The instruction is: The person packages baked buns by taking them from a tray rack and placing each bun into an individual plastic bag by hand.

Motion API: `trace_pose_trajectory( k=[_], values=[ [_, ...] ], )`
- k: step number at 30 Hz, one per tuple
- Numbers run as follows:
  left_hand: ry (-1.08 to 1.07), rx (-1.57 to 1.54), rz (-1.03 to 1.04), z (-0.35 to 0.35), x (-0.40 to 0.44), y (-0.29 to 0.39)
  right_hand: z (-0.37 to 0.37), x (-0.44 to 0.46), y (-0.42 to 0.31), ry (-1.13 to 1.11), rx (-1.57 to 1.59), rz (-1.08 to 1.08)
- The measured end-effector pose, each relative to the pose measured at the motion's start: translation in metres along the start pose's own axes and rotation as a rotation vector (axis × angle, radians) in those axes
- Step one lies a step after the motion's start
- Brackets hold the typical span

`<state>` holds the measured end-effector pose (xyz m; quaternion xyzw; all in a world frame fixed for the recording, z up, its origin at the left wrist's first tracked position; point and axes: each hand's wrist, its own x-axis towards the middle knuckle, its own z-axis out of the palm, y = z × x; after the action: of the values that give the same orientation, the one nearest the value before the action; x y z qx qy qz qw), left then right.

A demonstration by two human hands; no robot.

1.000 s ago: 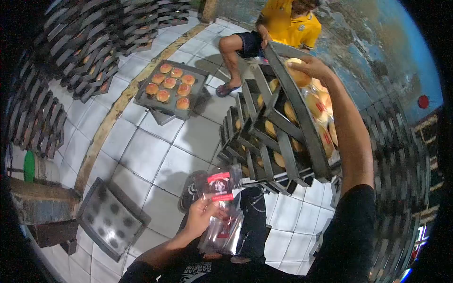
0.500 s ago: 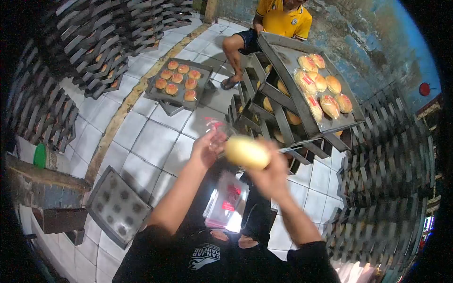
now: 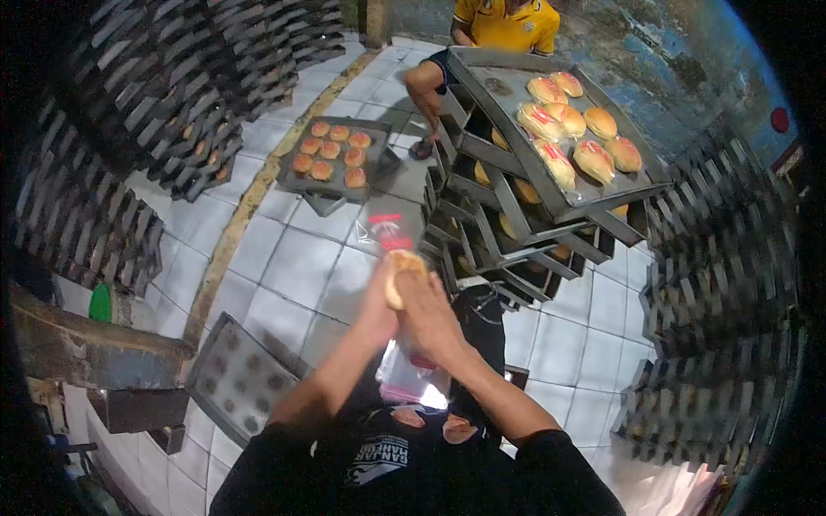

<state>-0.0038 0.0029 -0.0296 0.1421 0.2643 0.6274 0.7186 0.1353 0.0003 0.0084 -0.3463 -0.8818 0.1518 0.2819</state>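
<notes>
My R hand (image 3: pixel 432 320), fingers near-straight, presses 1 bun (image 3: pixel 401 273) vs my L hand (image 3: pixel 375 308) (blurred, can't tell its grip) by the clear bag (image 3: pixel 389 230); over-squeezing could dent bun or split bag.

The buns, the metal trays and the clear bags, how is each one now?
Golden-brown bun: between left hand and right hand.
Clear, red-printed bag: beyond the bun; open or shut unclear.
Clear bags on the lap: piled.
Crisscross stack's top tray: partly filled, some buns bagged.
Upper floor tray: holds nine red-topped buns.
Dark-spotted gray tray: bunless.
</notes>
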Motion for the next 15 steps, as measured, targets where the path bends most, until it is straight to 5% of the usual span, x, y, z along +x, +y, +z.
trace_pose_trajectory(
  k=[2,6,9,10,13,15],
  values=[
    [0.150,0.244,0.115,0.027,-0.027,-0.028,-0.012,0.006,0.008,-0.041,-0.082,0.059],
    [-0.105,-0.266,-0.003,0.023,0.004,0.027,-0.037,0.023,-0.004,-0.020,0.041,0.003],
    [0.057,-0.114,0.154,0.024,0.030,-0.025,-0.033,0.040,0.006,-0.167,-0.185,0.127],
    [0.194,-0.015,0.181,0.052,0.019,-0.015,-0.034,0.040,0.011,0.025,-0.213,-0.018],
    [0.165,-0.156,0.251,0.049,0.025,-0.001,-0.074,0.044,-0.012,-0.127,0.049,0.008],
    [0.115,-0.242,0.083,0.050,0.019,0.016,-0.072,0.037,-0.012,-0.125,0.276,0.013]
  ],
)
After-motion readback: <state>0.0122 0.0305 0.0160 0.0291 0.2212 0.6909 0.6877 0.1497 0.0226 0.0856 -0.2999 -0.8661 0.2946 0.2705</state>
